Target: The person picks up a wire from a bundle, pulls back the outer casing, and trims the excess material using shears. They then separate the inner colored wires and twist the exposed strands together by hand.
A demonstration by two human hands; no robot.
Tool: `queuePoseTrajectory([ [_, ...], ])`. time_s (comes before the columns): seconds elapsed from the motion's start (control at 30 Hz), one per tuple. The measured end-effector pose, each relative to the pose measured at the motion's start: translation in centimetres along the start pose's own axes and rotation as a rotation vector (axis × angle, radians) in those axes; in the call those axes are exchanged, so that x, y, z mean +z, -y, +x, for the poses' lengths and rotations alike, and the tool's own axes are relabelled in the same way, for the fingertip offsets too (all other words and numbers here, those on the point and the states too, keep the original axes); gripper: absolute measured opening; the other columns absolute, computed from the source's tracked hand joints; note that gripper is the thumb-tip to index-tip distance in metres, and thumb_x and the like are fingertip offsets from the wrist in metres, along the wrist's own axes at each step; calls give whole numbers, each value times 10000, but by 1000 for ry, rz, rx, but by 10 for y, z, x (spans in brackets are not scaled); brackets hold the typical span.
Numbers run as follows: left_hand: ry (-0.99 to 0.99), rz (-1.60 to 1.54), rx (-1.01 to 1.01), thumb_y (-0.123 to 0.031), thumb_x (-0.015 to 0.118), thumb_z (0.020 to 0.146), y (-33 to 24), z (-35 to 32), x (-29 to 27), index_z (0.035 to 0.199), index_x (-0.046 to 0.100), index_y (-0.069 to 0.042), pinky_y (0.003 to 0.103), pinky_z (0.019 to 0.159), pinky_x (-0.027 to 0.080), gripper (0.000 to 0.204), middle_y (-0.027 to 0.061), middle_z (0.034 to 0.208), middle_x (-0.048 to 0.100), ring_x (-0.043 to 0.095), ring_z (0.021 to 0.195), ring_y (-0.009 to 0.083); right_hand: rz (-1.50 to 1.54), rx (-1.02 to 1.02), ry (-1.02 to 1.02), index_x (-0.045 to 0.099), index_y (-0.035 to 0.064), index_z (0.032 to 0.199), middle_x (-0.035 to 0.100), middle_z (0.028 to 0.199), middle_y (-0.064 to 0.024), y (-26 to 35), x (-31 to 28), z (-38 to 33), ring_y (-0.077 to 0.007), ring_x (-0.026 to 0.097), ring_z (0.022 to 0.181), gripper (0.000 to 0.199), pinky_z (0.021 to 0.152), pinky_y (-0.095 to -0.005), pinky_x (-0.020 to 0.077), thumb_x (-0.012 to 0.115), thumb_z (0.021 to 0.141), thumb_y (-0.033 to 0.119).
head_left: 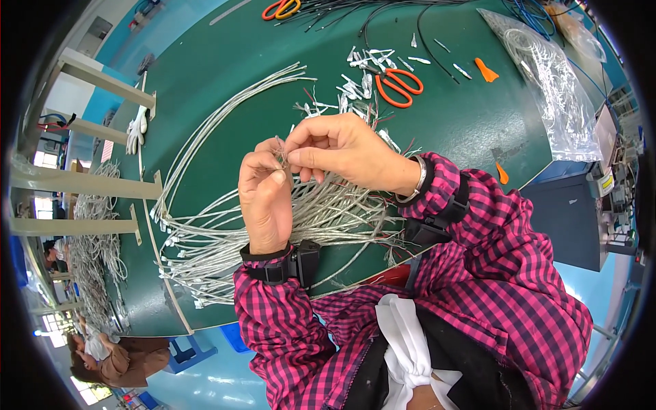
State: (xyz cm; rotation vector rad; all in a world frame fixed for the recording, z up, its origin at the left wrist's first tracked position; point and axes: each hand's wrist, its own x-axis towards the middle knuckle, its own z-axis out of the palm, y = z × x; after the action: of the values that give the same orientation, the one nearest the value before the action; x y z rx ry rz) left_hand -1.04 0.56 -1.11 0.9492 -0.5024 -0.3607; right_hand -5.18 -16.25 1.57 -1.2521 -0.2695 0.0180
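Observation:
My left hand [263,198] and my right hand [345,152] meet above the green table [444,133]. Their fingertips pinch the frayed, stripped end of a cable [281,156], where fine bare strands stick out. Below them spreads a loose bundle of grey braided cables [335,215], with white-tipped ends toward the left and thin coloured wires showing at the right. Several more cables [208,121] curve away behind my left hand. Beyond my right hand lie orange-handled cutters [398,89] among white and silvery scraps [352,87]. My fingers partly hide the strands.
Black cables [335,9] and scissors [281,9] lie at the far edge. A clear bag of cables [547,85] and orange pieces [486,70] are at the right. Metal posts [85,179], a white glove [137,130] and hanging cables [96,239] line the left; another person [126,359] sits beyond.

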Motion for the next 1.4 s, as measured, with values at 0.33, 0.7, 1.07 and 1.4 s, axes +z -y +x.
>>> queuePoseTrajectory([
  [0.33, 60, 32, -33, -61, 587, 781, 2, 0, -2, 913, 524, -88, 377, 977, 317, 149, 84, 1171, 479, 435, 1103, 196, 169, 90, -53, 564, 22, 936, 611, 792, -28, -9, -1, -5, -70, 556, 638, 104, 539, -189, 419, 565, 892, 116],
  [0.7, -3, 100, -37, -25, 581, 796, 0, 0, 6, 936, 536, -83, 372, 953, 354, 158, 80, 1149, 488, 451, 1086, 186, 185, 98, -90, 551, 11, 948, 590, 770, -27, -10, -1, -6, -88, 577, 618, 123, 534, -211, 455, 559, 896, 123],
  [1.07, 8, 401, 114, 35, 636, 798, 2, 0, 10, 931, 566, -44, 315, 915, 379, 171, 78, 1101, 499, 484, 1022, 160, 203, 56, -83, 531, 10, 948, 593, 785, -49, -9, -2, -7, -109, 594, 618, 112, 573, -228, 500, 549, 914, 115],
  [1.4, -19, 205, 50, -50, 586, 866, -5, 1, 12, 1004, 529, -73, 329, 915, 363, 151, 80, 1135, 490, 457, 1048, 163, 296, 56, -168, 525, 30, 952, 588, 829, -57, -13, -9, -5, -129, 608, 645, 131, 564, -239, 490, 532, 929, 158],
])
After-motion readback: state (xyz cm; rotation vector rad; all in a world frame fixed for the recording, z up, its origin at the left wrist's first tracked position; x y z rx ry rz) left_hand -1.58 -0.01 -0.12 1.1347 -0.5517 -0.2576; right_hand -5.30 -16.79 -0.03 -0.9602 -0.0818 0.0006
